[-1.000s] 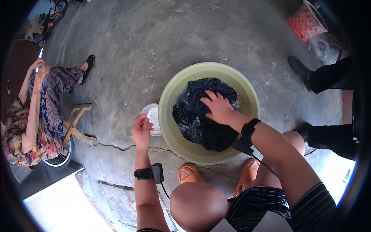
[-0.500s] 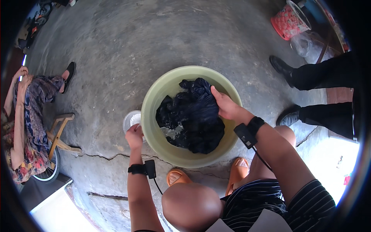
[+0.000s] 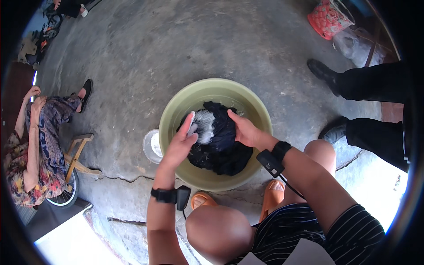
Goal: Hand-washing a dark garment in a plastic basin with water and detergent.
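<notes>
A pale green plastic basin [image 3: 216, 84] on the concrete floor holds wet dark cloth [image 3: 227, 161]. A patch of white powder [image 3: 205, 121] lies on the cloth's upper part. My left hand [image 3: 183, 141] is at the left of that patch, its fingers stretched out and dusted white. My right hand [image 3: 247, 131] grips the dark cloth at its right side, thumb on top. A small round container of white powder [image 3: 153, 145] stands just outside the basin's left side.
A seated person [image 3: 35, 154] is at the left by a wooden folding stool [image 3: 77, 161] and a wheel. A standing person's black-trousered legs [image 3: 371, 81] are close on the right. A red patterned bucket [image 3: 327, 22] and plastic bags [image 3: 351, 46] are at the back right.
My left hand has moved from the powder container into the basin, and white powder now shows on the cloth. My right hand holds the cloth a little lower and further left.
</notes>
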Available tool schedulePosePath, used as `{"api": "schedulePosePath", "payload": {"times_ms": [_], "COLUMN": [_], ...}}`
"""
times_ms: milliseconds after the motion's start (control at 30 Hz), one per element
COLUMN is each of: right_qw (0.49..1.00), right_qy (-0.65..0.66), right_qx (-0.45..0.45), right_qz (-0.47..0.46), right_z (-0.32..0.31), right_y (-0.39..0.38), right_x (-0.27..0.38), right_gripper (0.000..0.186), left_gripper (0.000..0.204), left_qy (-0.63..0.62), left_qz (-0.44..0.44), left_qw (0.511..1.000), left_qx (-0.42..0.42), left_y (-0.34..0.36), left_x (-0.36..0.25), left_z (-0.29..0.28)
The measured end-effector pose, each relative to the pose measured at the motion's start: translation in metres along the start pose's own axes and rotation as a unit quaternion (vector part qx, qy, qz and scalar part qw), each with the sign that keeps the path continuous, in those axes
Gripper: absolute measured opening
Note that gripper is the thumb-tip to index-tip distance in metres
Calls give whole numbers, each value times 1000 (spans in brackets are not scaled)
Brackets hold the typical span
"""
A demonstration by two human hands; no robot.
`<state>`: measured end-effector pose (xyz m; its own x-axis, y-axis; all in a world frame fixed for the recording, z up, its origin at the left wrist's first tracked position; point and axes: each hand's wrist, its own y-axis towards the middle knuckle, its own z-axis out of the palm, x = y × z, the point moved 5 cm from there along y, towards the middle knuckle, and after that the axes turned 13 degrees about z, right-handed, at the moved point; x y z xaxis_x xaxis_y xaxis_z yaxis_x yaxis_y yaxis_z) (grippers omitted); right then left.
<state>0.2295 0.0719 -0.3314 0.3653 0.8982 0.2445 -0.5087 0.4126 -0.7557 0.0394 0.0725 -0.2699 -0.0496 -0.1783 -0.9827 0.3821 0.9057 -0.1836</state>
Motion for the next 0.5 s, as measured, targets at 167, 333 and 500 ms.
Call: {"api": "schedulePosePath", "payload": {"times_ms": [167, 333, 500], "right_qw": [969, 938, 986], "right_qy": [-174, -302, -138], "right_qx": [-132, -146, -85], "right_qz": [-116, -83, -31], "right_z": [-36, -54, -33], "right_y": [-12, -10, -5], "right_x": [4, 4, -1], "right_gripper": [62, 54, 38], "left_gripper": [76, 38, 28], "left_qy": [407, 255, 105], "left_qz": [-44, 34, 13], "left_qw": [905, 966, 992], "left_qx": [120, 31, 62], "left_y": [14, 8, -15], "left_x": [65, 82, 15], "left_z": [41, 36, 14]}}
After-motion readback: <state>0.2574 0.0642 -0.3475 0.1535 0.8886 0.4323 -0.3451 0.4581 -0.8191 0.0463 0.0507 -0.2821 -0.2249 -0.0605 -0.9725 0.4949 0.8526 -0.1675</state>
